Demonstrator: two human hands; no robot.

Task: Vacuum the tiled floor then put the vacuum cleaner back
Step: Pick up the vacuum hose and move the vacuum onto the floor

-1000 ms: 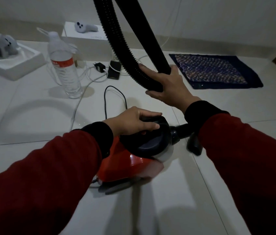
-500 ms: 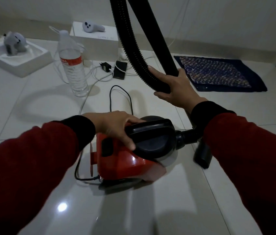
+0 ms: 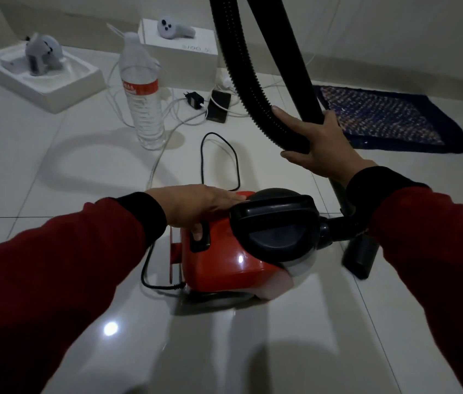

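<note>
A small red vacuum cleaner (image 3: 224,265) with a black handle (image 3: 275,220) sits on the white tiled floor (image 3: 53,172) in the middle of the view. My left hand (image 3: 199,206) lies flat on its rear top, thumb on a black switch (image 3: 200,237). My right hand (image 3: 318,146) grips the black ribbed hose (image 3: 233,52) and the smooth tube (image 3: 284,52) together above the floor. A black nozzle piece (image 3: 361,257) lies to the right of the cleaner. Its black power cord (image 3: 218,155) loops on the tiles behind.
A clear plastic water bottle (image 3: 145,100) stands behind the cleaner. White boxes (image 3: 179,52) and an open white tray (image 3: 51,81) with grey controllers sit near the wall. A phone (image 3: 218,106) with charger cables lies by them. A dark mat (image 3: 389,120) lies at the right.
My left hand has slid off the black handle back onto the red rear of the cleaner, thumb now on the switch. The right hand keeps its grip on the hose.
</note>
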